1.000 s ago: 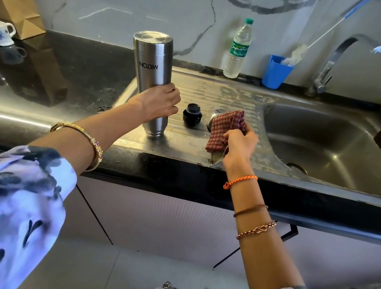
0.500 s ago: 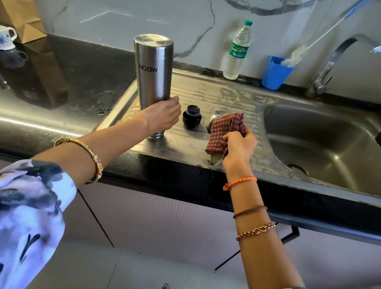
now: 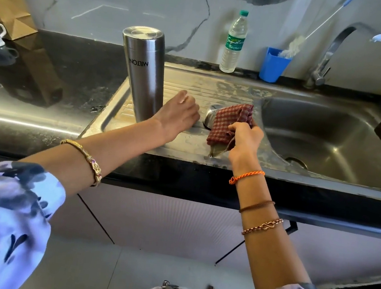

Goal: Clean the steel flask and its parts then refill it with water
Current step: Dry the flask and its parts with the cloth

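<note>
Gripping the red checked cloth w/ our right hand; left hand, curled, grasps nothing visible. Tall steel flask stands inverted at 9 o'clock of it, touching. Risk: a knock topples it.

Pale floral-print sleeves, a gold bangle on the left wrist, orange thread and seemingly copper chains on the right.

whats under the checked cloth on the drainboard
The checked cloth, pinched by the right hand, drapes over a steel cup-like flask part on the drainboard. Only the part's left side shows; the rest is covered.
</note>
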